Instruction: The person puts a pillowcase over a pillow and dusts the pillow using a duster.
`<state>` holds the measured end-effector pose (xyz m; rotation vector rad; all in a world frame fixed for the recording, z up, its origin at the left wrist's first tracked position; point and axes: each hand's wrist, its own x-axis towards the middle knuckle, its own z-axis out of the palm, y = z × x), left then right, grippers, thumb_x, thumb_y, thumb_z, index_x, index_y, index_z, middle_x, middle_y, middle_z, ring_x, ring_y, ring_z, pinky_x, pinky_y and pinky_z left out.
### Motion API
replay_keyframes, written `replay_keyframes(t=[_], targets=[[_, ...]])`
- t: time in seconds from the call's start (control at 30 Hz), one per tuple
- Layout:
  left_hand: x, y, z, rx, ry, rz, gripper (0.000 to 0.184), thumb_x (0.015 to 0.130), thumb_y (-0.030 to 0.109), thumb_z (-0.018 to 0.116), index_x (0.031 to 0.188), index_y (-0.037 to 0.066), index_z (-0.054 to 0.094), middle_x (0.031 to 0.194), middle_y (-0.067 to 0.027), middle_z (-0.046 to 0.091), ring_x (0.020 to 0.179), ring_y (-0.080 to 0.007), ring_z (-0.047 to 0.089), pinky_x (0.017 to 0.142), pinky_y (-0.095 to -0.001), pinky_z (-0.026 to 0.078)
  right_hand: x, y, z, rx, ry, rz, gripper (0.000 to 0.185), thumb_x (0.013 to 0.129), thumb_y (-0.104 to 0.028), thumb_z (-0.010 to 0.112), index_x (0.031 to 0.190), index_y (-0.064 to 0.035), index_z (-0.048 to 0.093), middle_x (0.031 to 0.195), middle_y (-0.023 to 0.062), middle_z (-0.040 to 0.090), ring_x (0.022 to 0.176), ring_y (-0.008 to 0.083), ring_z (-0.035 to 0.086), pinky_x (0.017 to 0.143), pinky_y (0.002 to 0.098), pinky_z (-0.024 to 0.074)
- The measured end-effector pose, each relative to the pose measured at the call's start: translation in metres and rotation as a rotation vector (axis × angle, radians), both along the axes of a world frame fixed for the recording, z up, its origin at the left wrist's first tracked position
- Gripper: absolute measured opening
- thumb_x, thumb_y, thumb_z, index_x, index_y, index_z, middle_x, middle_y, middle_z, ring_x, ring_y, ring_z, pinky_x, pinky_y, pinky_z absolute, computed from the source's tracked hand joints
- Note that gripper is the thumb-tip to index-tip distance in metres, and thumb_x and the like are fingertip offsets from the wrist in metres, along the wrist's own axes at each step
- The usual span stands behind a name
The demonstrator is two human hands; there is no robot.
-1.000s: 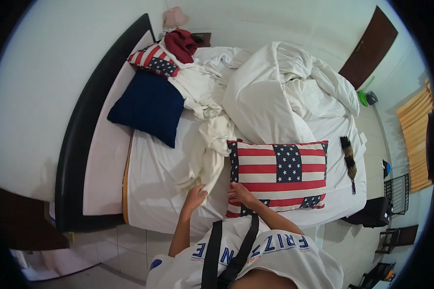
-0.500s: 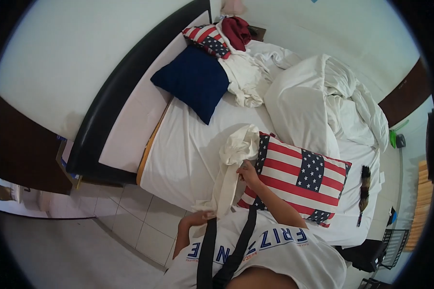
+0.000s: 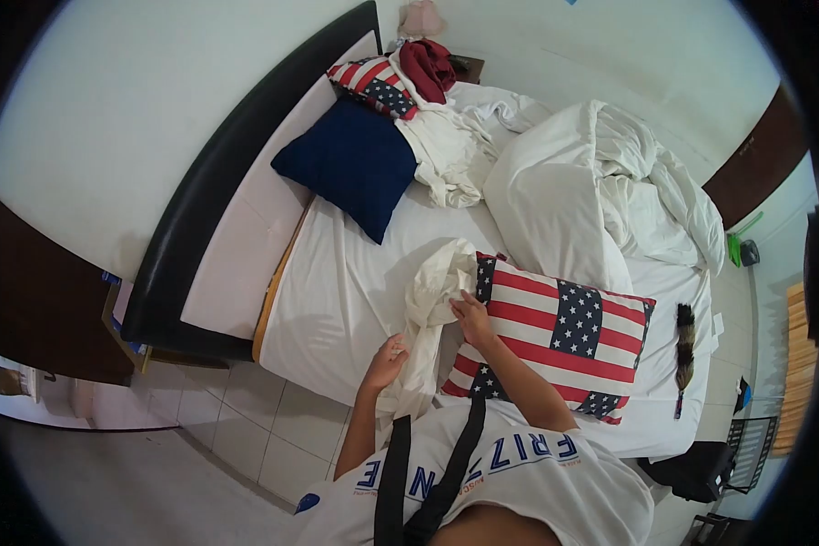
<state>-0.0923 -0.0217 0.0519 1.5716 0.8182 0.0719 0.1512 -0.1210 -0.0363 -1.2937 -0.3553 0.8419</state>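
Note:
A crumpled white cloth (image 3: pixel 425 300) lies along the near side of the bed, beside a cushion (image 3: pixel 541 337) with red and white stripes and starred navy panels. My right hand (image 3: pixel 471 318) rests against the cloth at the cushion's left edge, fingers stretched out. To the left of the cloth's hanging part is my left hand (image 3: pixel 388 362), open, its fingers apart and holding nothing. The cloth's lower end runs down to the front of my shirt.
A navy pillow (image 3: pixel 348 164) leans by the headboard (image 3: pixel 218 159). Behind it are another striped cushion (image 3: pixel 375 84) and a dark red cloth (image 3: pixel 428 68). A bunched white duvet (image 3: pixel 555 182) covers the far side. A feather duster (image 3: pixel 684 355) lies near the bed's right edge.
My left hand has come off the cloth's lower end, moving up and opening. My right hand has shifted slightly upward, its fingers straighter. The view has shifted slightly.

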Motion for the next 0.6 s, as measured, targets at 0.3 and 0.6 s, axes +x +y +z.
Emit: replay_keyframes(t=[0.3, 0.6], targets=[[0.05, 0.005, -0.022, 0.58, 0.07, 0.191, 0.077, 0.078, 0.036, 0.074, 0.139, 0.007, 0.037, 0.125, -0.0232, 0.054, 0.11, -0.0325, 0.058, 0.089, -0.0392, 0.047, -0.09, -0.08, 0.128, -0.332, 0.013, 0.689, 0.032, 0.092, -0.023, 0.064, 0.115, -0.0012, 0.057, 0.084, 0.0035, 0.063, 0.063, 0.0091, 0.057, 0.056, 0.0241, 0.046], [0.07, 0.01, -0.034, 0.426, 0.01, 0.463, 0.027, 0.095, 0.017, 0.05, 0.111, -0.001, 0.061, 0.103, -0.0215, 0.065, 0.1, -0.0357, 0.062, 0.083, -0.0389, 0.047, -0.066, -0.139, 0.082, -0.58, 0.317, 0.483, 0.04, 0.09, -0.042, 0.062, 0.101, -0.0034, 0.061, 0.076, 0.0041, 0.061, 0.052, 0.0105, 0.052, 0.047, 0.0233, 0.0421]])
